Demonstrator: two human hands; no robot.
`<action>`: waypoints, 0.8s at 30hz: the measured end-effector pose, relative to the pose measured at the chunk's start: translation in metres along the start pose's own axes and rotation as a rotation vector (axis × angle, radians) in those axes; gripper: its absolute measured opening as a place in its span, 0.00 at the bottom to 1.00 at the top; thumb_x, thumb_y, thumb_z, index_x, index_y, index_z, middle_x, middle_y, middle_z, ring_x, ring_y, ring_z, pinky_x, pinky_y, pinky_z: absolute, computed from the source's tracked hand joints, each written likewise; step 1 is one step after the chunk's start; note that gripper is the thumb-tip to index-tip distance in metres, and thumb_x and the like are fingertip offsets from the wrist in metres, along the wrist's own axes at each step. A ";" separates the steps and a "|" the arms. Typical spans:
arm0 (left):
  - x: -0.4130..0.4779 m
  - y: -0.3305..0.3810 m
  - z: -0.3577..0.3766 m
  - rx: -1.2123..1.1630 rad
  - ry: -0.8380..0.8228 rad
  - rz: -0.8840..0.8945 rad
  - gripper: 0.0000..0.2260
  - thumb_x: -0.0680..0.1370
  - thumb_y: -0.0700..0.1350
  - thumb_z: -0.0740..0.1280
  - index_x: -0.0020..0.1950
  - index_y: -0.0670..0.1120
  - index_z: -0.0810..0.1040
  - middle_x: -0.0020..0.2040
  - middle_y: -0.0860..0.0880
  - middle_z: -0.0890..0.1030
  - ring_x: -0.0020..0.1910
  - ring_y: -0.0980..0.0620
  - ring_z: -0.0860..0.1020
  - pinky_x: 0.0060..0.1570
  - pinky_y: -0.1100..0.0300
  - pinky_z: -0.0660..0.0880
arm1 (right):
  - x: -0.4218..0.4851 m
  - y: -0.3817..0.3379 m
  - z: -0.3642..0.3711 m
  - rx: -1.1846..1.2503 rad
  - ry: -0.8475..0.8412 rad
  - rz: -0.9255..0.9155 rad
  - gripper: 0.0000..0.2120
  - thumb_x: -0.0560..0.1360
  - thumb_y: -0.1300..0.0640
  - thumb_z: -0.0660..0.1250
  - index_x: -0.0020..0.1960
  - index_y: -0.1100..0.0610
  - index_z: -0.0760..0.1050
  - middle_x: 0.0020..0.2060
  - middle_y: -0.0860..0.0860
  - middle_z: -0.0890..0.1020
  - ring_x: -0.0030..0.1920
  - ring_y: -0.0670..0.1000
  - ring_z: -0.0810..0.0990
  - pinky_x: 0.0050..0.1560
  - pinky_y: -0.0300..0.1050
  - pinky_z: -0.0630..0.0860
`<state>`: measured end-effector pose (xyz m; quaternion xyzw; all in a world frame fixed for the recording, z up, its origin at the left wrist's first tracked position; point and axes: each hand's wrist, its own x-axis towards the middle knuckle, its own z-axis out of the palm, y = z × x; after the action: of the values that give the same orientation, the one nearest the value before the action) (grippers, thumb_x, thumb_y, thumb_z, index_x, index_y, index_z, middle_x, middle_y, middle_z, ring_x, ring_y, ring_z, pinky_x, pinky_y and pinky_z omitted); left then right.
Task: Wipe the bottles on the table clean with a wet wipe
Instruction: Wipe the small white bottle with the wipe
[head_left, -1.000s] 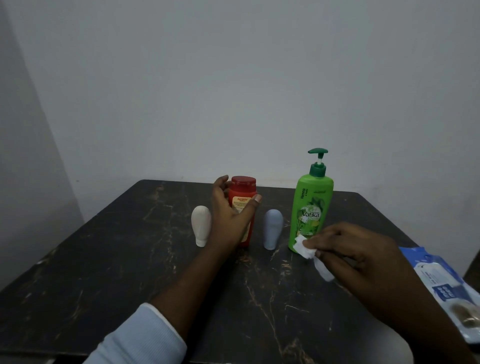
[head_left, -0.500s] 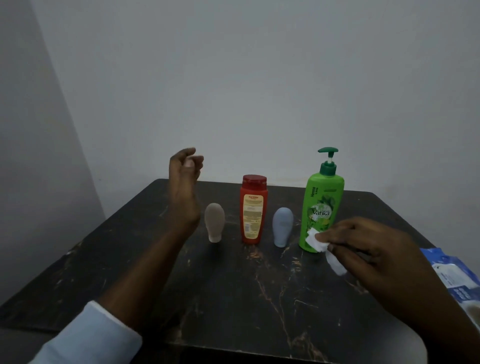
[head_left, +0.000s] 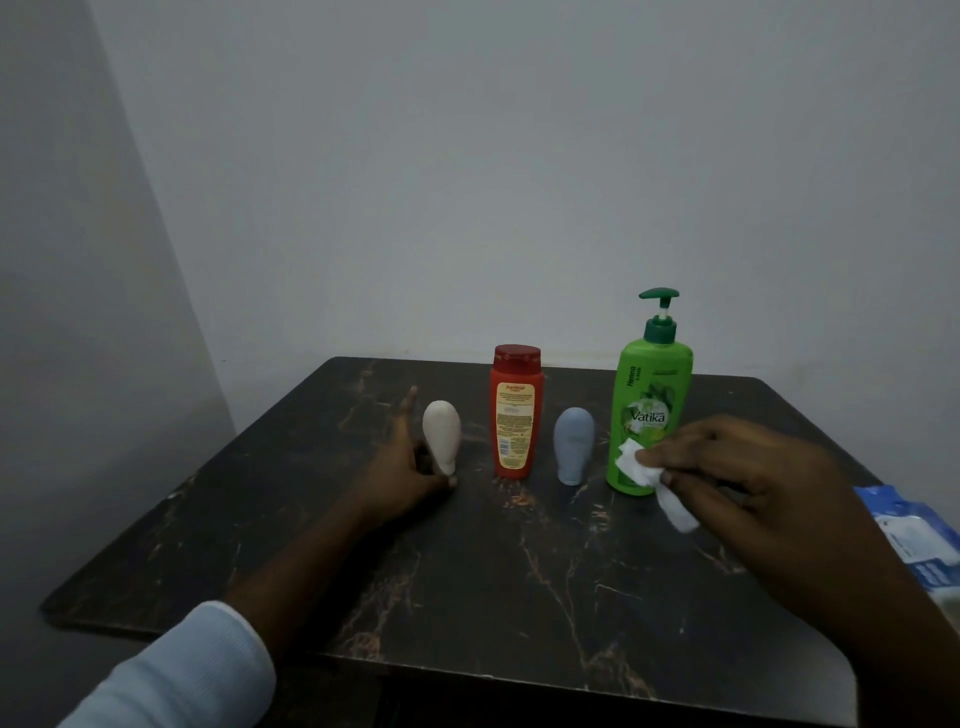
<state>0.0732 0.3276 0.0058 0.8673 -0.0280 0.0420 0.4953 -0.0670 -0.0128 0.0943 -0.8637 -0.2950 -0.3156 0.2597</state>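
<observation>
Head view: the left hand (head_left: 402, 470) is pinching the narrow foot of the white bottle (head_left: 441, 431), which is standing upright at the row's left end. The right hand (head_left: 753, 493) is pinching the wet wipe (head_left: 636, 462) well off to the right, in front of the green pump bottle (head_left: 652, 405).

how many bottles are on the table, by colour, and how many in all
cream-white small plastic squeeze bottle: 1
red plastic bottle with a flip cap: 1
grey-blue small plastic squeeze bottle: 1
green plastic pump bottle: 1
total: 4 bottles
</observation>
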 end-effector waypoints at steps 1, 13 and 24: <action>0.000 -0.001 0.002 0.012 0.019 0.012 0.60 0.71 0.40 0.80 0.78 0.72 0.36 0.75 0.43 0.73 0.71 0.46 0.75 0.66 0.46 0.75 | 0.000 0.000 0.000 0.000 0.003 -0.001 0.11 0.72 0.59 0.66 0.51 0.57 0.84 0.46 0.50 0.83 0.46 0.48 0.82 0.47 0.43 0.78; -0.057 0.065 0.027 -0.322 0.180 0.330 0.31 0.71 0.40 0.80 0.62 0.62 0.66 0.57 0.52 0.83 0.54 0.57 0.84 0.45 0.65 0.82 | -0.003 0.012 0.002 -0.040 0.355 0.036 0.11 0.75 0.61 0.67 0.55 0.60 0.82 0.50 0.54 0.83 0.49 0.48 0.81 0.53 0.34 0.75; -0.023 0.141 0.114 -0.532 -0.321 0.561 0.29 0.73 0.37 0.79 0.68 0.52 0.70 0.48 0.39 0.85 0.43 0.46 0.82 0.48 0.51 0.82 | -0.006 0.030 0.014 -0.173 0.772 0.139 0.10 0.77 0.64 0.67 0.56 0.64 0.81 0.52 0.57 0.82 0.55 0.50 0.80 0.59 0.38 0.72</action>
<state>0.0430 0.1578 0.0666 0.6635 -0.3499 0.0306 0.6606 -0.0448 -0.0265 0.0731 -0.7183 -0.0891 -0.6221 0.2984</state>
